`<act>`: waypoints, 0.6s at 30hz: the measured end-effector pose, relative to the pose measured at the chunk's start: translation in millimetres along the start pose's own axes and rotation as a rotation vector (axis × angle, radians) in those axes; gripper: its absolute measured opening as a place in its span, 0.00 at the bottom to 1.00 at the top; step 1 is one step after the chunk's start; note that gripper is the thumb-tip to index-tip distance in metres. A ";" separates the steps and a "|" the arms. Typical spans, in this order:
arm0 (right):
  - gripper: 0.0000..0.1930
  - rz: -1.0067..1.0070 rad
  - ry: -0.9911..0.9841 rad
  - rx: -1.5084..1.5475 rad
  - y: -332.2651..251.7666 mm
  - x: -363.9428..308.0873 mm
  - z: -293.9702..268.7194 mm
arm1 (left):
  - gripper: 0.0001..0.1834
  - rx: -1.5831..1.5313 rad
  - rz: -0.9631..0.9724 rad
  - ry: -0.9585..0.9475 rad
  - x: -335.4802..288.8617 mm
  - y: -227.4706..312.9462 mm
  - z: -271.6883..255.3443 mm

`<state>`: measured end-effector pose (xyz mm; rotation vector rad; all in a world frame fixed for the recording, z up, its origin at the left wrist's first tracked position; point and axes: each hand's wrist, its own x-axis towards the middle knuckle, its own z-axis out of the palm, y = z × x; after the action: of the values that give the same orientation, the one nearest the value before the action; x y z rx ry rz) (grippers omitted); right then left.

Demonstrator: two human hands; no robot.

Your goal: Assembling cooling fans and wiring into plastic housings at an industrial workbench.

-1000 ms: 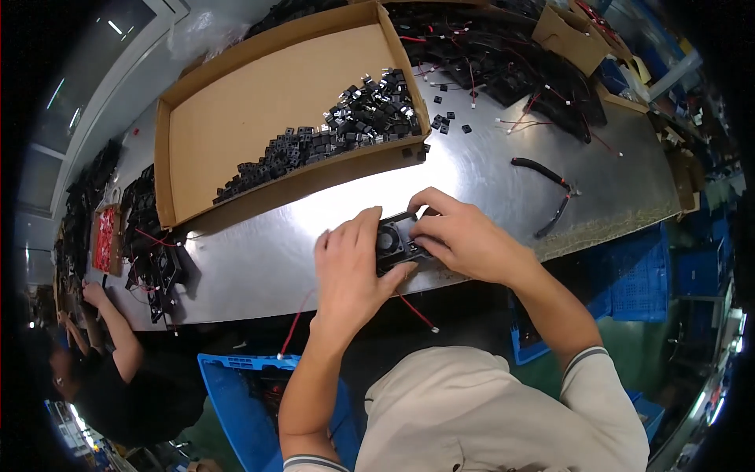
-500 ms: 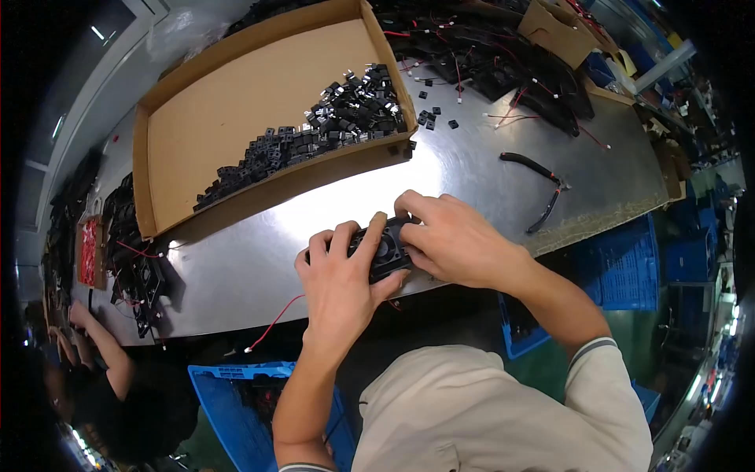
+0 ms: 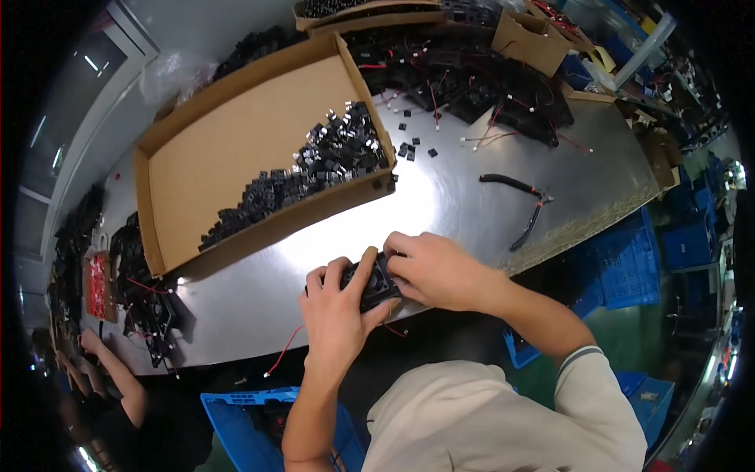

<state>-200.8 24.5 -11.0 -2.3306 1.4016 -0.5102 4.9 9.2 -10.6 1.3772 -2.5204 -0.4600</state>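
A small black plastic housing with a round part in its face (image 3: 376, 288) sits at the near edge of the metal table. My left hand (image 3: 334, 308) is closed round its left side, fingers over the top and thumb along the near side. On its right end, my right hand (image 3: 439, 271) is closed with fingertips pressed to the housing; whether they pinch a smaller piece is hidden. A thin red wire (image 3: 285, 350) with a white connector hangs over the table edge by my left wrist. To the right lie black-handled cutting pliers (image 3: 511, 182), jaws apart.
A shallow cardboard box (image 3: 267, 240) holds a heap of small black square parts (image 3: 303, 169). Several loose ones lie beside it. Black wired housings (image 3: 472, 94) are piled at the back. Blue crates (image 3: 236, 401) stand below the table. At lower left is another person's hand (image 3: 91, 341).
The whole scene sits lower in the picture, as the view has shifted. Both my hands stay on the black housing, with little visible change in their grip.
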 end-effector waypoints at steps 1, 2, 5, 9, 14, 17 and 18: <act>0.08 0.006 0.000 0.010 0.5 -0.8 1.7 | 0.42 -0.004 0.007 -0.004 -0.9 -1.4 2.1; 0.08 -0.013 0.022 0.029 1.8 -1.2 2.8 | 0.42 0.013 0.014 0.006 -2.1 -1.8 4.5; 0.07 0.001 -0.042 -0.048 2.5 2.1 2.3 | 0.41 0.023 -0.020 0.007 -4.4 0.1 4.8; 0.10 0.211 0.120 0.578 45.3 20.3 -35.6 | 0.40 0.014 -0.036 0.004 -5.2 -0.9 1.3; 0.17 0.434 0.398 0.099 134.9 35.9 -40.2 | 0.40 0.028 -0.034 -0.030 -0.6 6.3 -4.8; 0.17 0.415 0.362 -0.013 151.3 37.3 -33.9 | 0.40 0.047 -0.040 -0.046 -0.4 4.4 -5.3; 0.16 0.414 0.362 -0.024 154.9 36.1 -32.4 | 0.40 0.048 -0.045 -0.060 -0.1 4.4 -5.3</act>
<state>-317.9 -79.3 -54.5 -1.9443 2.0005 -0.8145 3.4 10.7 -4.1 1.4609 -2.5685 -0.4586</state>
